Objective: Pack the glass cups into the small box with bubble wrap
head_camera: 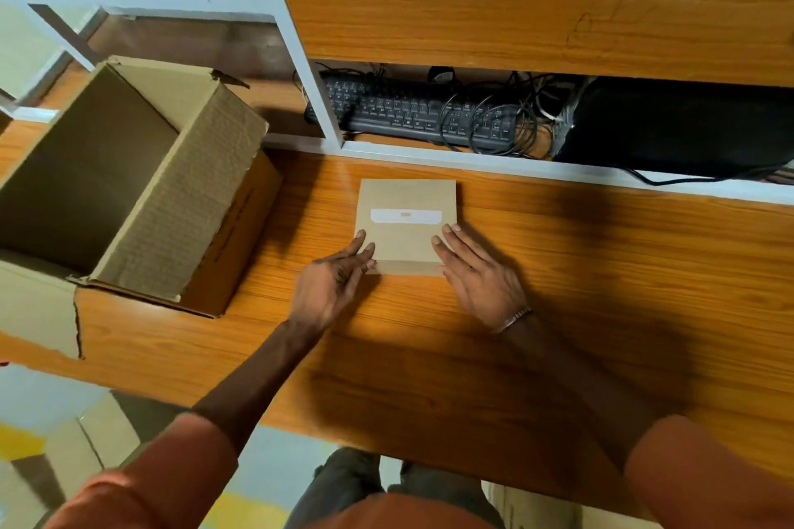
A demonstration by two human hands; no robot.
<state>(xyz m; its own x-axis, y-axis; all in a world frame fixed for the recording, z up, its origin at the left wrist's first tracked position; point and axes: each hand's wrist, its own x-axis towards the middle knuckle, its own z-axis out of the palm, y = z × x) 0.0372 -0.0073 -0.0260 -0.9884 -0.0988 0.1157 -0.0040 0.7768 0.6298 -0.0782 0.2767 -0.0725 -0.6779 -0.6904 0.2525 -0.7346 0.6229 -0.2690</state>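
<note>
Hands flat — my left hand (333, 286) and right hand (479, 275), fingers straight, press the near corners of the closed small box (406, 223) mid-desk (558, 314). I judge it sealing; next, let go. No cups visible.

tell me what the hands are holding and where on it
Both hands, left hand and right hand, hold the small box with straight fingers at its near corners.

I can read nothing here. The small box (406, 223) carries a white label (406, 216) with a faint mark, too blurred to make out. The big carton (129, 180) has dark print down its side (possibly lettering), also illegible.
</note>
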